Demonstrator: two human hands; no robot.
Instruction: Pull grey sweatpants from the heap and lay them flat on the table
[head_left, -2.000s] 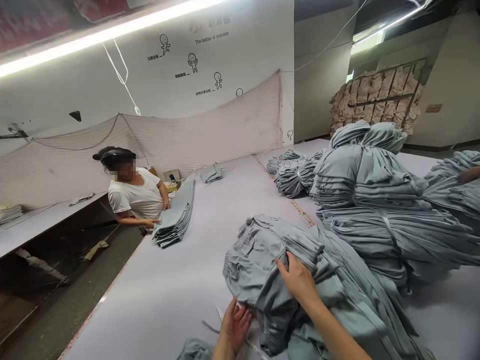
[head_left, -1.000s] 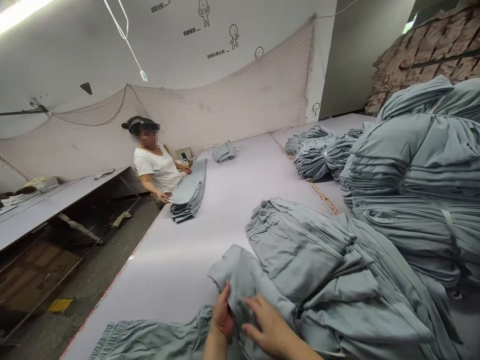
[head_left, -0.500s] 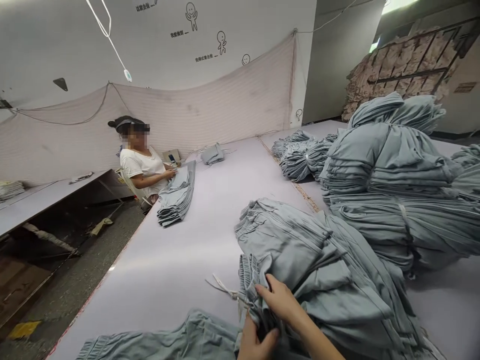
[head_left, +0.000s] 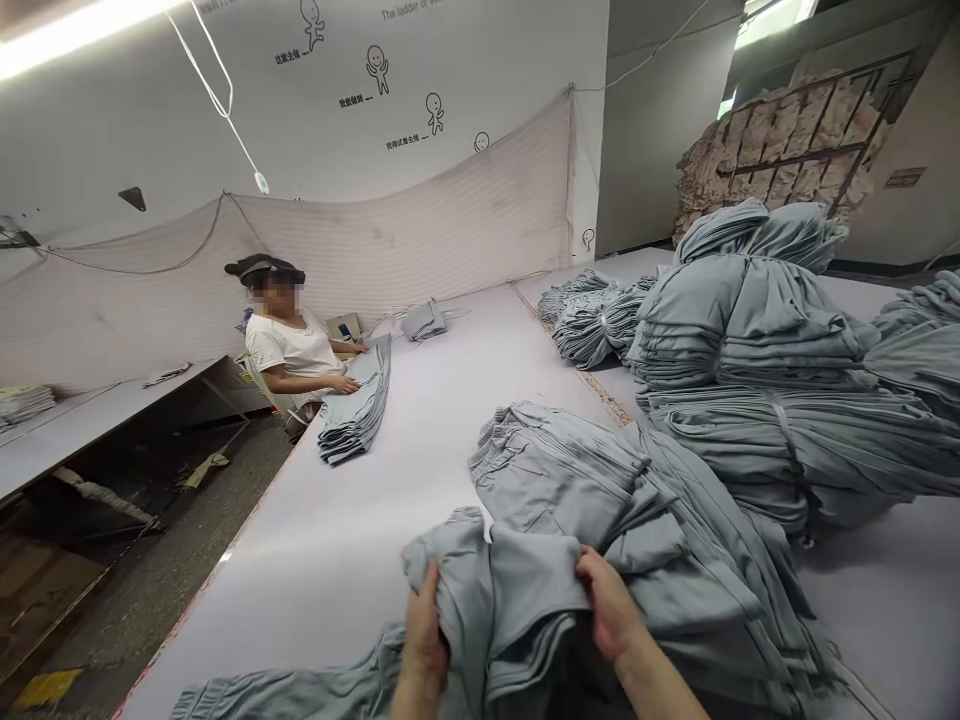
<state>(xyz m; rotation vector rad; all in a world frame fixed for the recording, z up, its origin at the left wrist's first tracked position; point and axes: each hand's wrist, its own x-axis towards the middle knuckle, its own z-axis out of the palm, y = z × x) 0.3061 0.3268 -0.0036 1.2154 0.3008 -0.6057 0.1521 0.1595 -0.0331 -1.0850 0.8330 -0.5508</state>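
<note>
Blue-grey garment [head_left: 529,575], held betw. both hands. L hand [head_left: 426,620]: closed on the garment's left side, thumb up along the near face, fingers mostly hidden. R hand [head_left: 609,605]: gripping the right edge, thumb close to the top corner. The garment spans the gap betw. the hands, above the near part of the desk [head_left: 322,560]; whether its underside touches can't be told. Several cloth layers show just left of & below R hand; one piece or more, unclear.

Handling (judged): prob. light, soft & limp, w/ no stiffness of its own; sags wherever unsupported. Not fragile, but creases easily; smooth layers may slide over one another. Best hold: opp. edges, thumb on top, fingers under, all layers pinched tog.; a one-layer pinch would likely let the rest slip.

Surroundings: second garment [head_left: 300,692] flat, left of L hand, gathered waistband outermost; loose pile [head_left: 562,470] just beyond & right of R hand; tied bundles [head_left: 750,325] farther off, same side. Co-worker [head_left: 289,355] well beyond L hand, both hands on a folded stack [head_left: 356,410].
</note>
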